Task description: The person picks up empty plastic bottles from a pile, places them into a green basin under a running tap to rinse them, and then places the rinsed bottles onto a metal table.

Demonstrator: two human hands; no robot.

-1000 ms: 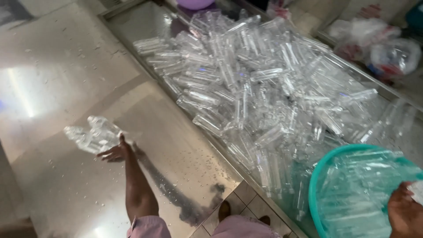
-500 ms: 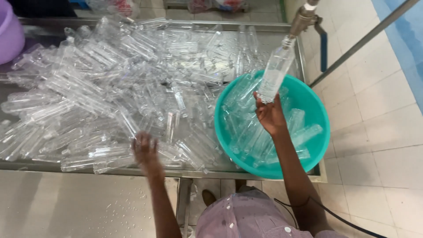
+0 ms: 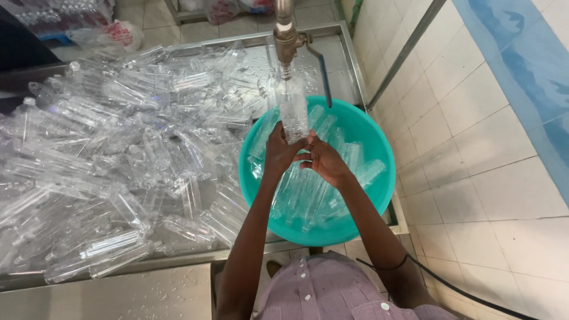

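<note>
Clear bottle [image 3: 293, 109], base hidden by left hand [image 3: 280, 151] and right hand [image 3: 323, 160].

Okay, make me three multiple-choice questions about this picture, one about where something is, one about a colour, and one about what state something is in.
1. Where is the clear bottle that both hands hold?
A. Under the tap, above the basin
B. On the tiled floor
C. Inside a purple bucket

2. What colour is the basin?
A. Red
B. Teal
C. White

3. How is the held bottle standing?
A. Lying flat
B. Mouth down
C. Upright, mouth up at the spout

Answers:
1 A: the left hand and right hand grip its lower end right below the spout.
2 B: its rim and wall are teal green.
3 C: its neck meets the spout from below.
</note>
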